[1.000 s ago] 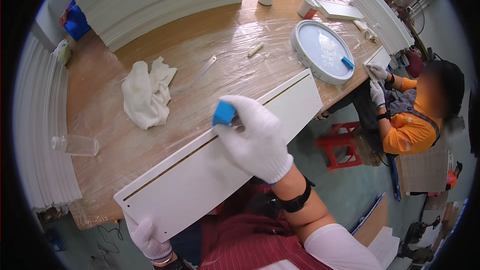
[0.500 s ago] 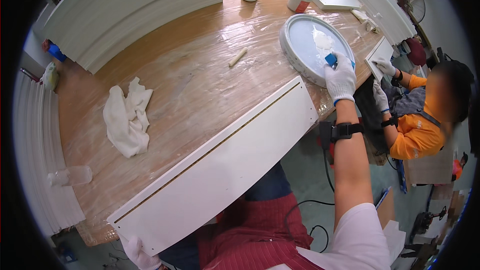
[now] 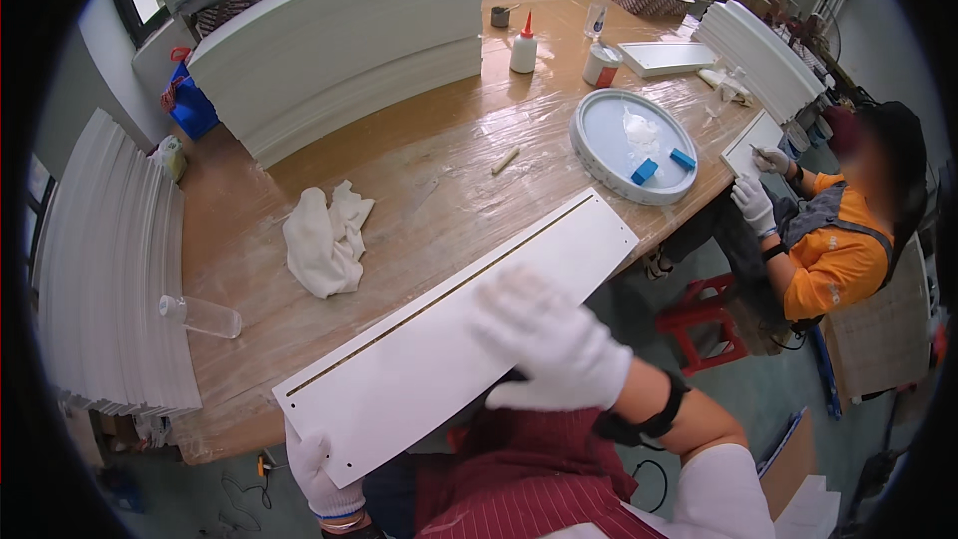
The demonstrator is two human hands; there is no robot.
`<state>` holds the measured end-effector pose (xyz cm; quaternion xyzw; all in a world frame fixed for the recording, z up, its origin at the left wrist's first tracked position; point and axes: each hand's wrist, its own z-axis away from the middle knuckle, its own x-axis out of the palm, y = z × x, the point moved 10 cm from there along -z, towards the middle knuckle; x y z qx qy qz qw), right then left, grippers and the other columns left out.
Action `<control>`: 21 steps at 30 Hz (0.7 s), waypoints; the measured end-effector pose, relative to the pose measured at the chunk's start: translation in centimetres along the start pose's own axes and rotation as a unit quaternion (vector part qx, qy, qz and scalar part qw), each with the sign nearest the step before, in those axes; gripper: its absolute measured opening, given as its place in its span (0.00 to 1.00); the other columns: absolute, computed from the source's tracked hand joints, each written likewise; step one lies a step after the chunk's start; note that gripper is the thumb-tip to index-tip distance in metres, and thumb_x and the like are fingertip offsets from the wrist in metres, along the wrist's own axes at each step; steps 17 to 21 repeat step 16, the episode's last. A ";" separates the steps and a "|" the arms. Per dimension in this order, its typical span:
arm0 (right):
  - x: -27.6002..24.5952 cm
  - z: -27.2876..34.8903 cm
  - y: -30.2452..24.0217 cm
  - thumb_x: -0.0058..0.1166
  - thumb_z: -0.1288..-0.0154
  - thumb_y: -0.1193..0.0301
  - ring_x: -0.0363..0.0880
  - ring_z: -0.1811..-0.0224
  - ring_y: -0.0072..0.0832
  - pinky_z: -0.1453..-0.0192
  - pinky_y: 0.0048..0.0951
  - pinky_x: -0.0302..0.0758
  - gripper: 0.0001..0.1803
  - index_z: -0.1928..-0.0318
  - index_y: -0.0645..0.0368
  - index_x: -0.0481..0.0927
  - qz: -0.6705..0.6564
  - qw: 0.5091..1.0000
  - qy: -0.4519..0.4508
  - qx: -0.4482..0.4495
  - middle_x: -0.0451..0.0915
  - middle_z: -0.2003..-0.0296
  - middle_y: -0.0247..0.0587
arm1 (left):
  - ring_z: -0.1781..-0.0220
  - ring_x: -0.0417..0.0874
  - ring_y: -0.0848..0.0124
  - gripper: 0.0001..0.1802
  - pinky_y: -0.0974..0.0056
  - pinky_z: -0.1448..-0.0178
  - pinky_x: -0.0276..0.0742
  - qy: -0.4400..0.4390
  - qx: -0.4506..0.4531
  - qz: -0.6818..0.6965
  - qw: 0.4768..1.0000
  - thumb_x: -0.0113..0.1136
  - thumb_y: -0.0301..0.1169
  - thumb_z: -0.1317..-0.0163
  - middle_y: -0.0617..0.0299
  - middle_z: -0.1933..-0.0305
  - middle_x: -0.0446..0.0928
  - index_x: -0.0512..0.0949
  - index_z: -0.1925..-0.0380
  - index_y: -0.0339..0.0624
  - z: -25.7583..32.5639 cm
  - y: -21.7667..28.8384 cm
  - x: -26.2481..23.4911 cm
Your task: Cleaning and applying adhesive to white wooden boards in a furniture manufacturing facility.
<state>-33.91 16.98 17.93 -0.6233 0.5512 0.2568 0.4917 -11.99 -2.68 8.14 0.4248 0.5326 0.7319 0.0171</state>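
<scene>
A long white board (image 3: pixel 439 344) with a narrow dark groove along its far side and small holes at its ends lies slantwise at the near table edge. My left hand (image 3: pixel 317 474), in a white knit glove, grips its near left corner with the thumb on top. Over the middle of the board is my right hand (image 3: pixel 554 344), gloved too and blurred by motion; its thumb stands apart from the outstretched fingers. Whether it touches the board I cannot tell. Beyond the board's right end, a round pale lid (image 3: pixel 597 165) carries white paste, a blue block (image 3: pixel 645 172) and a second blue block (image 3: pixel 683 159).
A crumpled white cloth (image 3: pixel 324 245), a clear bottle (image 3: pixel 205 317) and a short stick (image 3: pixel 505 161) lie on the film-covered table (image 3: pixel 429 210). White board stacks (image 3: pixel 349 50) stand behind and at left. A glue bottle (image 3: pixel 523 50) is farther back. A co-worker (image 3: pixel 833 250) sits at right.
My right hand has let go of a blue block on the lid and come back over the board. My left hand keeps its corner grip. The view has tilted up.
</scene>
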 end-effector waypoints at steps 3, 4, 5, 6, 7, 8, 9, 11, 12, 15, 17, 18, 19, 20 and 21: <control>5.1 -2.8 -9.4 0.50 0.42 0.69 0.73 0.36 0.44 0.28 0.48 0.68 0.26 0.40 0.56 0.76 0.046 0.992 -0.042 -0.106 0.74 0.39 0.49 | 0.33 0.74 0.49 0.42 0.48 0.30 0.72 -0.016 0.006 0.020 1.000 0.50 0.25 0.46 0.41 0.32 0.67 0.54 0.28 0.30 1.0 1.5 2.7; 4.1 -3.0 -10.1 0.50 0.42 0.68 0.74 0.37 0.43 0.30 0.48 0.70 0.26 0.42 0.56 0.76 0.068 0.991 0.005 -0.115 0.75 0.39 0.49 | 0.33 0.74 0.49 0.42 0.48 0.30 0.72 -0.020 0.013 0.021 0.999 0.50 0.25 0.46 0.41 0.32 0.67 0.54 0.28 0.30 1.4 2.5 3.0; 3.2 -3.2 -10.8 0.51 0.43 0.68 0.75 0.38 0.43 0.31 0.48 0.71 0.25 0.43 0.56 0.77 0.089 0.987 0.052 -0.124 0.76 0.40 0.49 | 0.34 0.74 0.49 0.41 0.47 0.30 0.72 -0.010 0.025 0.020 0.999 0.50 0.26 0.46 0.41 0.33 0.68 0.56 0.29 0.30 2.0 3.8 2.8; 2.7 -3.3 -11.1 0.51 0.43 0.68 0.75 0.38 0.43 0.31 0.48 0.71 0.25 0.43 0.56 0.77 0.090 0.985 0.057 -0.134 0.76 0.40 0.49 | 0.34 0.74 0.48 0.40 0.47 0.30 0.72 0.005 0.040 0.019 0.999 0.50 0.26 0.47 0.41 0.34 0.68 0.57 0.30 0.29 2.8 5.3 2.2; 1.0 -3.1 -11.0 0.51 0.44 0.68 0.77 0.39 0.43 0.32 0.48 0.72 0.25 0.43 0.56 0.78 0.127 0.977 0.101 -0.139 0.77 0.41 0.48 | 0.34 0.74 0.48 0.40 0.47 0.30 0.72 0.007 0.052 0.019 0.998 0.50 0.26 0.47 0.41 0.34 0.68 0.57 0.30 0.29 3.4 6.9 1.3; -0.9 -2.7 -10.6 0.52 0.44 0.68 0.78 0.41 0.43 0.32 0.48 0.73 0.25 0.44 0.56 0.79 0.163 0.965 0.144 -0.145 0.78 0.42 0.47 | 0.33 0.74 0.48 0.39 0.46 0.30 0.72 -0.009 0.071 0.038 0.997 0.49 0.25 0.45 0.41 0.33 0.68 0.58 0.30 0.30 4.3 8.7 0.2; -2.4 -2.7 -9.6 0.52 0.45 0.68 0.80 0.42 0.43 0.32 0.48 0.73 0.26 0.43 0.56 0.80 0.208 0.953 0.166 -0.146 0.80 0.43 0.47 | 0.33 0.74 0.49 0.37 0.45 0.30 0.72 -0.021 0.096 0.054 0.994 0.49 0.24 0.43 0.41 0.31 0.67 0.58 0.30 0.31 5.4 10.9 -1.0; -6.1 -3.5 -6.7 0.52 0.43 0.70 0.79 0.40 0.43 0.30 0.46 0.73 0.26 0.42 0.56 0.80 0.260 0.943 0.183 -0.100 0.81 0.43 0.48 | 0.34 0.75 0.48 0.36 0.45 0.31 0.73 0.007 0.138 0.054 0.989 0.48 0.24 0.43 0.40 0.33 0.68 0.60 0.31 0.31 7.8 14.6 -4.1; -8.2 -3.5 -4.2 0.53 0.44 0.72 0.80 0.41 0.42 0.33 0.44 0.75 0.24 0.44 0.57 0.81 0.314 0.921 0.217 -0.070 0.81 0.44 0.48 | 0.35 0.75 0.48 0.36 0.45 0.32 0.74 0.012 0.151 0.065 0.986 0.49 0.24 0.43 0.40 0.33 0.68 0.61 0.31 0.31 8.7 16.0 -5.3; -15.1 -2.8 5.4 0.58 0.34 0.68 0.85 0.51 0.43 0.43 0.39 0.80 0.13 0.52 0.60 0.84 0.140 0.956 0.212 0.149 0.86 0.56 0.48 | 0.36 0.76 0.48 0.36 0.45 0.32 0.74 0.044 0.212 0.085 0.973 0.54 0.27 0.44 0.40 0.34 0.69 0.62 0.32 0.30 10.7 19.2 -11.6; -14.4 -5.8 3.9 0.58 0.34 0.68 0.85 0.51 0.43 0.43 0.39 0.80 0.13 0.52 0.60 0.84 0.124 0.960 0.224 0.117 0.86 0.56 0.48 | 0.37 0.77 0.49 0.37 0.46 0.32 0.73 0.050 0.207 0.102 0.972 0.57 0.28 0.45 0.40 0.36 0.71 0.63 0.33 0.29 10.9 19.6 -13.4; -14.4 -5.8 3.9 0.58 0.34 0.68 0.85 0.51 0.43 0.43 0.39 0.80 0.13 0.52 0.60 0.84 0.124 0.960 0.224 0.117 0.86 0.56 0.48 | 0.37 0.77 0.49 0.37 0.46 0.32 0.73 0.050 0.207 0.102 0.972 0.57 0.28 0.45 0.40 0.36 0.71 0.63 0.33 0.29 10.9 19.6 -13.4; -14.4 -5.8 3.9 0.58 0.34 0.68 0.85 0.51 0.43 0.43 0.39 0.80 0.13 0.52 0.60 0.84 0.124 0.960 0.224 0.117 0.86 0.56 0.48 | 0.37 0.77 0.49 0.37 0.46 0.32 0.73 0.050 0.207 0.102 0.972 0.57 0.28 0.45 0.40 0.36 0.71 0.63 0.33 0.29 10.9 19.6 -13.4; -14.4 -5.8 3.9 0.58 0.34 0.68 0.85 0.51 0.43 0.43 0.39 0.80 0.13 0.52 0.60 0.84 0.124 0.960 0.224 0.117 0.86 0.56 0.48 | 0.37 0.77 0.49 0.37 0.46 0.32 0.73 0.050 0.207 0.102 0.972 0.57 0.28 0.45 0.40 0.36 0.71 0.63 0.33 0.29 10.9 19.6 -13.4; -14.4 -5.8 3.9 0.58 0.34 0.68 0.85 0.51 0.43 0.43 0.39 0.80 0.13 0.52 0.60 0.84 0.124 0.960 0.224 0.117 0.86 0.56 0.48 | 0.37 0.77 0.49 0.37 0.46 0.32 0.73 0.050 0.207 0.102 0.972 0.57 0.28 0.45 0.40 0.36 0.71 0.63 0.33 0.29 10.9 19.6 -13.4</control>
